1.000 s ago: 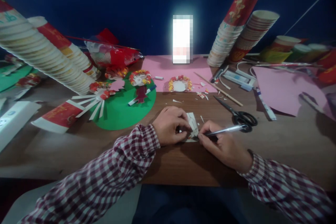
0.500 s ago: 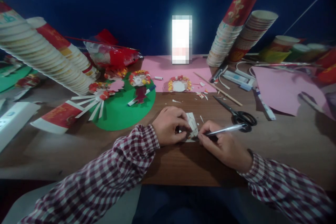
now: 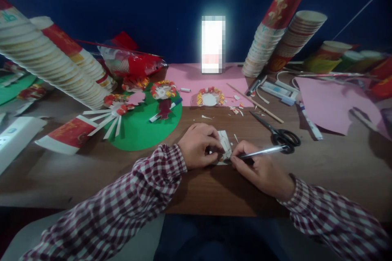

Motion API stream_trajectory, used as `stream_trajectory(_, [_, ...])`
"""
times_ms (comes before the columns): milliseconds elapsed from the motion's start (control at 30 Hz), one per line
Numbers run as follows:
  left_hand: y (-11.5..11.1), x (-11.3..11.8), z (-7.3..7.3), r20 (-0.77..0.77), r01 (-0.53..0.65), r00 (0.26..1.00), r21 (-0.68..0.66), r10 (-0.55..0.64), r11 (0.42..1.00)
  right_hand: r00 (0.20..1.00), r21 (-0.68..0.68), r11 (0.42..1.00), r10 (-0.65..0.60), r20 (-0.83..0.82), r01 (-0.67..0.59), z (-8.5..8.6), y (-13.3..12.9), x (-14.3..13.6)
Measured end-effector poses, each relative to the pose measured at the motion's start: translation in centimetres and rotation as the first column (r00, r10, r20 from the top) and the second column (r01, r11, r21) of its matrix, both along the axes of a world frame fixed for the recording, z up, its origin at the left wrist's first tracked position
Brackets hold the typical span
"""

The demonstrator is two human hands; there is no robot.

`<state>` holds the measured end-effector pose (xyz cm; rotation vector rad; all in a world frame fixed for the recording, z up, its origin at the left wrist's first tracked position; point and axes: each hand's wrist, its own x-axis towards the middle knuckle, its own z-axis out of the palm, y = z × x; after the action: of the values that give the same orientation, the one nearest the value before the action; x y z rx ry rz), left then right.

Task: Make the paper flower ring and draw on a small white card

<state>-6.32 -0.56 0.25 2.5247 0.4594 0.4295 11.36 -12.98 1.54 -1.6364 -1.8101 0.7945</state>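
A small piece of white paper (image 3: 224, 140) with thin drawn lines lies on the table in front of me. My left hand (image 3: 200, 145) is closed at its left edge, fingers curled and thumb and fingertips pressing it down; part of the paper is hidden under them. In a writing grip, my right hand (image 3: 260, 167) is shut on a clear pen (image 3: 263, 151), whose tip touches or nearly touches the paper's lower right. Just beyond the right hand lie black-handled scissors (image 3: 284, 138), blades slightly apart.
Paper-cup stacks (image 3: 69, 59) lean at left, with more cup stacks (image 3: 272, 28) at right. A green paper disc (image 3: 137, 134) carries cut-paper pieces and a marker. Behind are a pink sheet (image 3: 180, 75), a paper ring (image 3: 210, 97), a wooden stick (image 3: 257, 104) and a bright screen (image 3: 212, 45).
Both hands keep nearly the same place on the paper and pen. The whole view has shifted very slightly; nothing was taken up or let go.
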Motion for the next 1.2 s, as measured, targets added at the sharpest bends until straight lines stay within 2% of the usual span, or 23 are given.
stream_trajectory(233, [0.01,-0.01,-0.01,-0.017,0.001,1.000,-0.008,-0.001,1.000,0.999,0.049,0.999,-0.011,-0.040,0.013,0.02,0.04,0.19])
stream_trajectory(733, [-0.03,-0.05,0.01,-0.005,0.003,1.000,-0.002,-0.003,1.000,1.000,-0.011,1.000,0.008,-0.012,-0.008,-0.13,0.01,0.14])
stream_trajectory(1200, [0.09,-0.03,-0.25,0.015,0.004,1.000,0.000,-0.004,1.000,0.998,0.026,1.000,-0.011,-0.056,0.012,-0.15,0.04,0.26])
